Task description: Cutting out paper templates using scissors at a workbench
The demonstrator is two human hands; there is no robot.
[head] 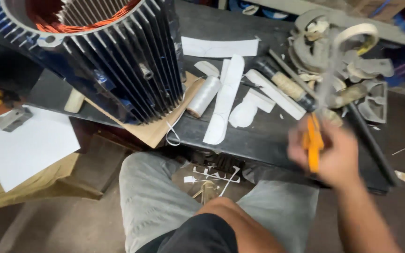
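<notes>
A dark workbench [258, 136] in a cluttered workshop fills my view. My right hand [336, 152], blurred, is closed around orange-handled scissors [313, 140] over the bench's near edge; I can't see my left hand. Just left of the scissors lie cut white paper strips [223, 100] and a spool of white thread [203, 96]. Farther left stands the finned motor housing [118, 61], copper windings [57, 23] exposed. Judging by that, several strips are cut, none yet fitted.
</notes>
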